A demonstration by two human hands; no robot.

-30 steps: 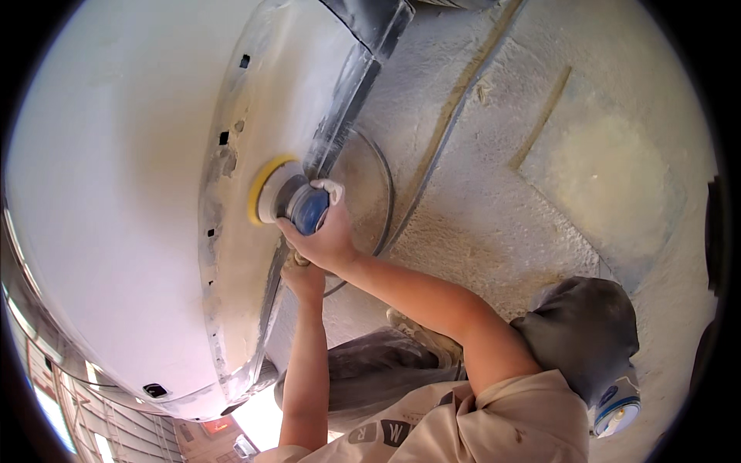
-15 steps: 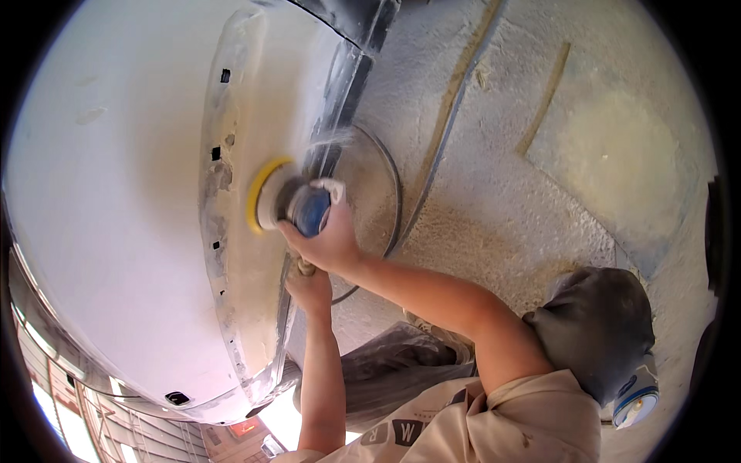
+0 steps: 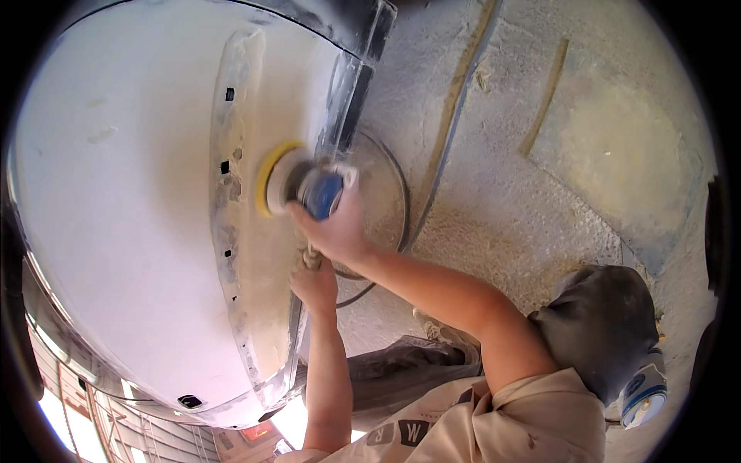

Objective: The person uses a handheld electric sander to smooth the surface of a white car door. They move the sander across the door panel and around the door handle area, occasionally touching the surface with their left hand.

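A round power sander (image 3: 320, 194) with a blue top and a yellow-edged pad is pressed against a large pale body panel (image 3: 147, 239), which looks like part of a vehicle. My right hand (image 3: 345, 230) wraps over the blue top of the sander. Just below it, my left hand (image 3: 315, 284) is closed around the tool's handle, near the hose end. Beside the pad runs a long strip of beige filler (image 3: 266, 309) with several small dark square holes. The sander is blurred, and my fingers partly cover it.
A dark hose (image 3: 404, 193) loops behind the sander over the dusty floor (image 3: 494, 208). Another long line (image 3: 451, 116) crosses the floor. My dark-clad knee (image 3: 594, 332) is at lower right, with a blue-and-white can (image 3: 644, 397) beside it. A dark trim edge (image 3: 355, 108) borders the panel.
The sander and both my hands have shifted farther up along the panel, past one of the square holes. The whole view has also moved slightly. Both hands keep their grip.
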